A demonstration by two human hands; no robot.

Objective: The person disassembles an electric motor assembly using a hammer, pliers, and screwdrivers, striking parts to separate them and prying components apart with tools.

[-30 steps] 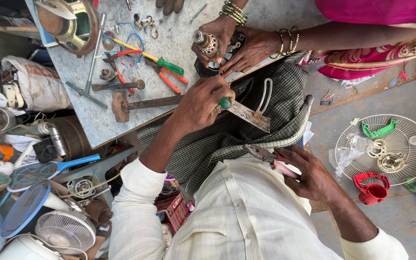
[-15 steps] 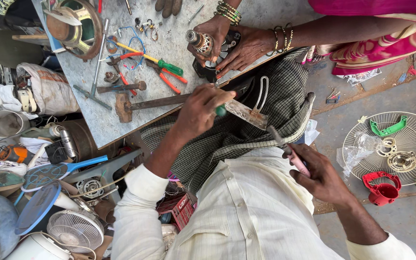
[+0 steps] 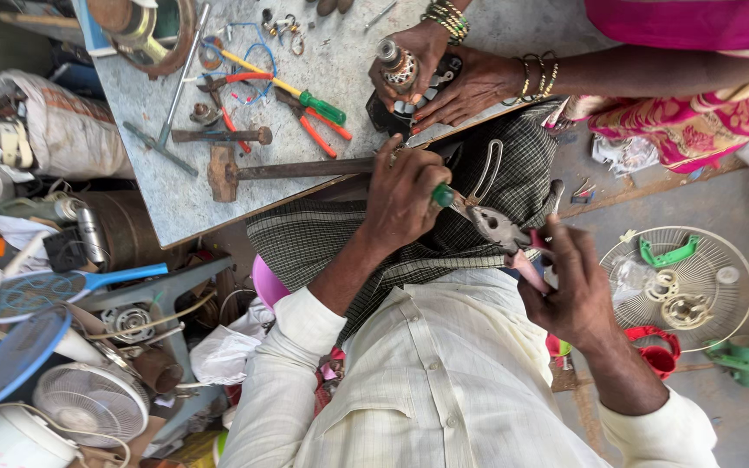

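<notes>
A gray tabletop (image 3: 340,104) fills the top of the view, with a dusty floor and lots of old fan parts around it. A round white fan guard (image 3: 678,286) lies on the floor at the right, and a small white fan (image 3: 88,400) sits at the bottom left. On the tabletop, a hammer (image 3: 244,170) lies along the near edge. Orange pliers (image 3: 309,128) and a green and yellow screwdriver (image 3: 301,97) lie near the middle.

The person wears a cream shirt, with a checked cloth (image 3: 478,217) over the lap. The left hand (image 3: 405,195) is closed around a tool with a green handle (image 3: 441,196), just off the near edge of the tabletop. The right hand (image 3: 574,290) is closed on pink handled pliers (image 3: 504,234), held over the cloth. The two tools meet between the hands.

Another person's hands (image 3: 444,74), with gold bangles, hold a small round motor part (image 3: 396,65) at the far right edge of the tabletop
</notes>
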